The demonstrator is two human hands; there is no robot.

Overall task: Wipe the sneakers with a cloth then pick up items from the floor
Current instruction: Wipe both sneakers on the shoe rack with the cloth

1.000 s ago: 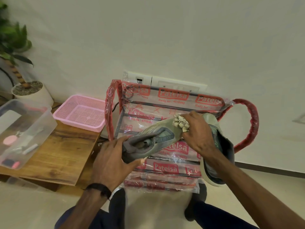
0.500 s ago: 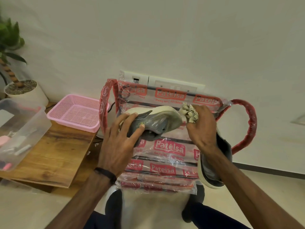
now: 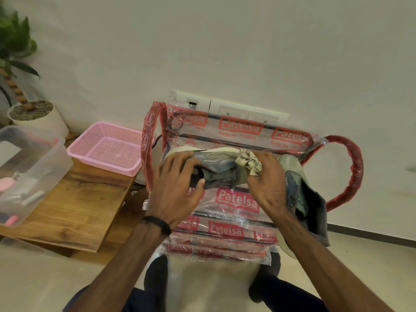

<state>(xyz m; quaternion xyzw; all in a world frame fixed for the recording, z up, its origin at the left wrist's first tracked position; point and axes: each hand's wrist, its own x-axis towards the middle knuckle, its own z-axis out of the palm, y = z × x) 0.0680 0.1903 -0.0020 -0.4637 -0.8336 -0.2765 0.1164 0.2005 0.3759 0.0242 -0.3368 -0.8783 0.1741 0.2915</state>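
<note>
The person's left hand (image 3: 174, 188) grips the heel end of a grey-green sneaker (image 3: 221, 171), with the fingers curled over the collar and the thumb tucked under the opening, so the shoe is pinched between them. The sneaker lies on its side on the top shelf of a plastic-wrapped shoe rack (image 3: 236, 199), its pale sole turned away towards the wall. Its long axis runs across the view, from the left fingers at the heel to the right fingers at the toe.

The right hand (image 3: 267, 183) holds a crumpled cream cloth (image 3: 248, 163) bunched between thumb and fingertips. The wad sits just beyond those fingertips and presses against the toe end of the upper. The right hand is therefore the one at the surface to be wiped, while the left only steadies the shoe.

The likely next stroke runs along the shoe's length, from the toe back towards the left fingers. For that stroke the left grip would have to hold the heel still.

A second sneaker (image 3: 299, 194) lies just outside the right wrist, partly hidden under the forearm, with its toe pointing away from the person. It lies nearer the right hand than the left. Whether it has been wiped cannot be told.

Well left of the left fingers, a pink basket (image 3: 105, 149) and a clear plastic tub (image 3: 27, 172) rest on a low wooden board (image 3: 74, 210).
</note>
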